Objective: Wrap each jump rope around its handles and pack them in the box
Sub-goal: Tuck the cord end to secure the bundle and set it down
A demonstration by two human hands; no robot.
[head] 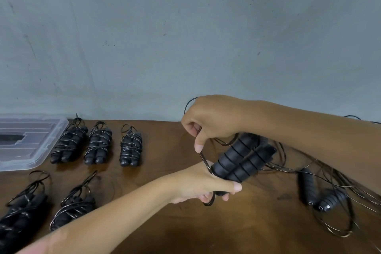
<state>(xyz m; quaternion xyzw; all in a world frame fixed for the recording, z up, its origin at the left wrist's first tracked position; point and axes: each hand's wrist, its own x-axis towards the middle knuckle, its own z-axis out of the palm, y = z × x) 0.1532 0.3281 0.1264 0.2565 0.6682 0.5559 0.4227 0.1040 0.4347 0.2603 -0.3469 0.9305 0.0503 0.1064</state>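
My left hand point(203, 183) grips the lower end of a pair of black ribbed jump rope handles point(241, 160), held side by side and tilted up to the right above the table. Several turns of thin dark rope lie around them. My right hand point(208, 121) pinches the loose rope point(203, 158) just above the left hand. Several wrapped ropes lie on the left: three in a back row point(98, 144) and two nearer point(72, 208). A clear plastic box point(49, 146) sits at the far left.
An unwrapped jump rope with two black handles point(317, 194) and tangled loops of rope point(334, 225) lies at the right on the brown wooden table point(247, 222). A grey wall rises behind the table's far edge.
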